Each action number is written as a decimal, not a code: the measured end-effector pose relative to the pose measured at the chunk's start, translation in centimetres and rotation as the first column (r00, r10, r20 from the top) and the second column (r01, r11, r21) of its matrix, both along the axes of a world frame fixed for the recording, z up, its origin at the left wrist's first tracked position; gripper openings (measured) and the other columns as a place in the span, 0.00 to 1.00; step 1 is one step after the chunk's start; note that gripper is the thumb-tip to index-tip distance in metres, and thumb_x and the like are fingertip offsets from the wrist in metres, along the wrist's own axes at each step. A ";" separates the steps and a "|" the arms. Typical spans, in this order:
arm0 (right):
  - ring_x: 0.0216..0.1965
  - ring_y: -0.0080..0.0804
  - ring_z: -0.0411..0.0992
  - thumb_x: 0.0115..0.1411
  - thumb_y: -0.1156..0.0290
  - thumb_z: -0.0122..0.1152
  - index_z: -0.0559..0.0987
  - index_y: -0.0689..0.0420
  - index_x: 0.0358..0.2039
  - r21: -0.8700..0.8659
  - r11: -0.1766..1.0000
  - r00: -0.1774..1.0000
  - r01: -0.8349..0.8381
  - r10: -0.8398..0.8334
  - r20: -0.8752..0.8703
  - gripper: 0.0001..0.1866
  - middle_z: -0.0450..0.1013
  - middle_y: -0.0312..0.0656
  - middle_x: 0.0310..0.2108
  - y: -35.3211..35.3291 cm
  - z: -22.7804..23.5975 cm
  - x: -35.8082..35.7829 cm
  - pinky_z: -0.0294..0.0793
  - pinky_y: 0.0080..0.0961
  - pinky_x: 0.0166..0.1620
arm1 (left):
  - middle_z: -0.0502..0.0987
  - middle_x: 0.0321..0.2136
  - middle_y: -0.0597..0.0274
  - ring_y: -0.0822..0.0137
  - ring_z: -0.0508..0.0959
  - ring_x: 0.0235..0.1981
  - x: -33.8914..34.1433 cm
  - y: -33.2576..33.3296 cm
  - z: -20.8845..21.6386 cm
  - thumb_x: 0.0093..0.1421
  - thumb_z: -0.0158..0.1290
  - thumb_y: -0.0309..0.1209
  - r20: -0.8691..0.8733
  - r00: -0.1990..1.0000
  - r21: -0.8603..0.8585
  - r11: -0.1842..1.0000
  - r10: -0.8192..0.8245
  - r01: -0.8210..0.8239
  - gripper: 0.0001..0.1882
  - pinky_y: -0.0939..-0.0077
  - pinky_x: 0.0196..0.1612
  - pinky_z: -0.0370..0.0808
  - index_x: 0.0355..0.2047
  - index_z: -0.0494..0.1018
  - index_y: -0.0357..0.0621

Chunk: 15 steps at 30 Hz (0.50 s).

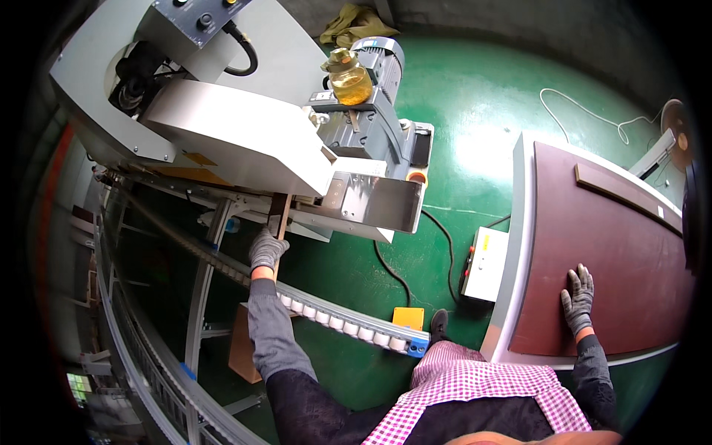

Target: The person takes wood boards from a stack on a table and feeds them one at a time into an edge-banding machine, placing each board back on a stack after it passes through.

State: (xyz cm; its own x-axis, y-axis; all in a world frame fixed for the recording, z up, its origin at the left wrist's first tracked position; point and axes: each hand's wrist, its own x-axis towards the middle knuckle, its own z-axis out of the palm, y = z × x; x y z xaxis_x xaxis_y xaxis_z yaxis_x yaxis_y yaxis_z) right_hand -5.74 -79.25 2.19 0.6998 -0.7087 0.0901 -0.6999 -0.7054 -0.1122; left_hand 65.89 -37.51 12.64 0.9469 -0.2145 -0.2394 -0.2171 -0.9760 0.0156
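My left hand (267,251), in a grey knit glove, is closed around a narrow brown strip of board (279,211) beside the machine. The strip's far end reaches the lower edge of the white machine housing (245,137); its near part runs down past my hand above the roller rail. On the right, my right hand (579,300), also gloved, lies flat with fingers stretched on a large brown panel (593,245). That panel rests on a white-edged table (521,193). A slim brown strip (627,196) lies along the panel's far side.
A curved roller rail (334,320) crosses below my left arm. A glass jar of yellow liquid (351,85) stands on the grey motor unit (363,126). On the green floor are a white control box (486,263), a yellow pedal box (408,318) and black cables (393,273).
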 end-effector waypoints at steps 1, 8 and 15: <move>0.71 0.47 0.45 0.59 0.57 0.55 0.65 0.52 0.64 -0.027 0.999 1.000 -0.018 0.018 0.002 0.32 0.51 0.47 0.70 0.0 0.1 -0.3 0.39 0.45 0.71 | 0.73 0.54 0.39 0.47 0.74 0.55 -3.3 -1.2 3.0 0.44 0.64 0.42 -0.043 0.999 0.004 1.000 -0.005 0.005 0.43 0.61 0.57 0.72 0.61 0.64 0.43; 0.70 0.48 0.49 0.59 0.58 0.58 0.68 0.51 0.62 -0.029 0.999 0.998 -0.015 0.017 0.067 0.30 0.54 0.48 0.68 0.2 0.8 0.5 0.44 0.45 0.70 | 0.77 0.35 0.52 0.58 0.80 0.34 -23.2 3.7 7.4 0.48 0.63 0.30 -0.842 0.350 -0.534 0.551 -0.410 -0.641 0.39 0.59 0.41 0.79 0.60 0.61 0.31; 0.68 0.49 0.52 0.58 0.56 0.58 0.70 0.54 0.59 0.028 0.999 0.984 -0.027 0.021 0.179 0.30 0.59 0.49 0.65 0.0 1.4 0.4 0.46 0.46 0.70 | 0.75 0.34 0.48 0.58 0.77 0.30 -43.6 -2.8 6.0 0.45 0.62 0.36 -0.678 -0.218 -0.122 0.400 -0.702 -0.909 0.49 0.60 0.40 0.78 0.66 0.53 0.34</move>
State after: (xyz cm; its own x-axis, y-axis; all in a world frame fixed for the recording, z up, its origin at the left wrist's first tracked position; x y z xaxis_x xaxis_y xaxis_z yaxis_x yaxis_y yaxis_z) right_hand -5.31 -79.22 3.54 0.6912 -0.6961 0.1943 -0.6496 -0.7162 -0.2550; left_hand 22.31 -40.27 18.59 -0.0966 -0.8918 -0.4421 0.9396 -0.2283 0.2552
